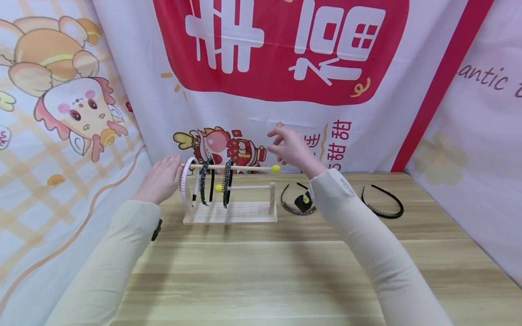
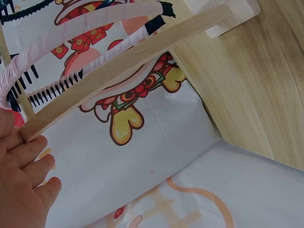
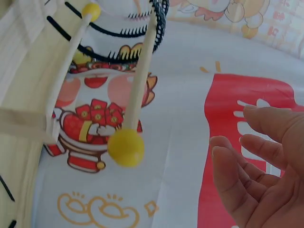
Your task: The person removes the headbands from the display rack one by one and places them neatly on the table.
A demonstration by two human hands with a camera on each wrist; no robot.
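A wooden headband rack [image 1: 248,213] stands at the back of the table, with yellow balls on its rod ends. From its upper rod [image 1: 253,168] hang a pale pink headband [image 1: 183,181] at the left and two dark toothed headbands, one dark headband [image 1: 203,183] beside the pink one and another headband [image 1: 226,185] further right. My left hand [image 1: 161,179] touches the top of the rack's left post [image 2: 114,71] with its fingers, next to the pink headband. Above and right of the rod's yellow ball [image 3: 126,148], my right hand [image 1: 292,148] hovers with loosely bent fingers and holds nothing.
Right of the rack lies a dark headband with a bow [image 1: 302,203], partly behind the right forearm. Further right is a plain black headband [image 1: 391,215]. A printed cloth [image 1: 244,102] hangs close behind the rack, and another cloth [image 1: 81,181] walls the left side.
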